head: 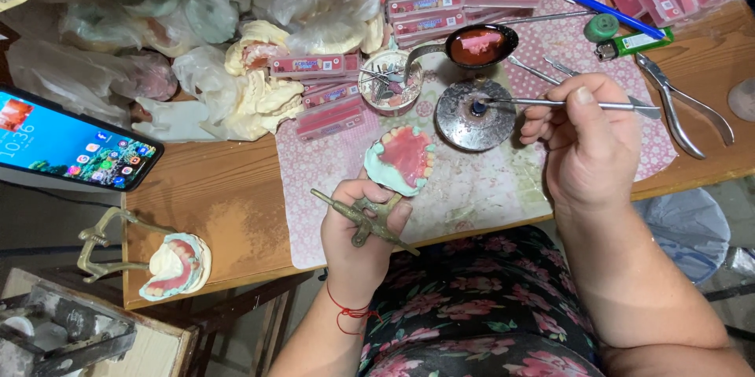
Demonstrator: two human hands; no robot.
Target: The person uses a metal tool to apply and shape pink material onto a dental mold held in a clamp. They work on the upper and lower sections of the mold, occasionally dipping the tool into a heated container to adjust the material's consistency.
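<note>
Denture model (401,158), pink wax gums with a row of small pale teeth set on a pale green plaster base, sits on a brass-coloured hinged frame (366,220) that the left hand (363,228) clamps from below, fingers curled tight round the metal; the model stands just above that grip, tilted toward the camera. The right hand (586,141) pinches a thin steel instrument (566,103) between thumb and fingers, closed firmly on its shaft. The tool's far-left tip rests in the middle of a round, tarnished metal dish (474,116), just right of the model. Beyond it lies a spoon (476,45) holding glossy red wax. All this rests on a pink patterned cloth (472,188) over the wooden tabletop (220,196). Flat pink boxes (326,114) and crumpled plastic bags crowd the far side; their contents are hard to make out. Pliers (684,106) lie to the right. A second model (177,267) on its frame sits near left, beside a lit phone (71,145).
</note>
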